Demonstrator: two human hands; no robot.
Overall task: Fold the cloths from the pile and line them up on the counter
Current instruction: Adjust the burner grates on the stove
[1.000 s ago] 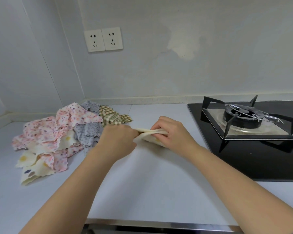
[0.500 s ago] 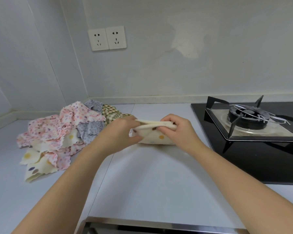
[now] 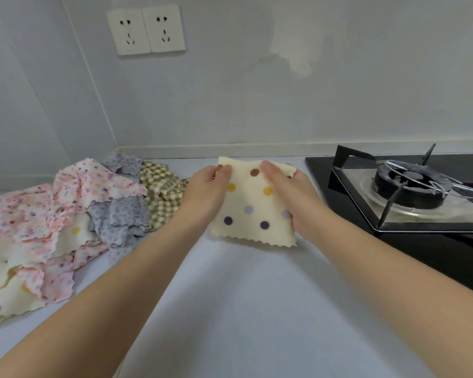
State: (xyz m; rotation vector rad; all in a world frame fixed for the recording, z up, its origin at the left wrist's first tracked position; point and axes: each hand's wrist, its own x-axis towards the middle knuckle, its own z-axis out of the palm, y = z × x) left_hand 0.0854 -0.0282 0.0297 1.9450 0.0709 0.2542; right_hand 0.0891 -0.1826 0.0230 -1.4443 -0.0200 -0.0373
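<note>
A cream cloth with coloured dots (image 3: 250, 211), folded to a small square with a zigzag lower edge, is held up over the middle of the pale counter (image 3: 243, 309). My left hand (image 3: 206, 192) pinches its upper left corner. My right hand (image 3: 290, 195) grips its right side, with fingers over the top edge. The pile of loose cloths (image 3: 66, 214) lies on the counter to the left: pink floral, grey floral, green checked and cream dotted ones, all crumpled together.
A black gas hob (image 3: 410, 197) with a burner and pan support fills the counter's right side, close to my right hand. Two wall sockets (image 3: 146, 30) sit above the pile. The wall's corner lies behind the pile.
The cream cloth was a narrow bunched strip between my hands. Now it hangs as a flat folded square, lifted and turned to face me. The view has also moved in closer.
</note>
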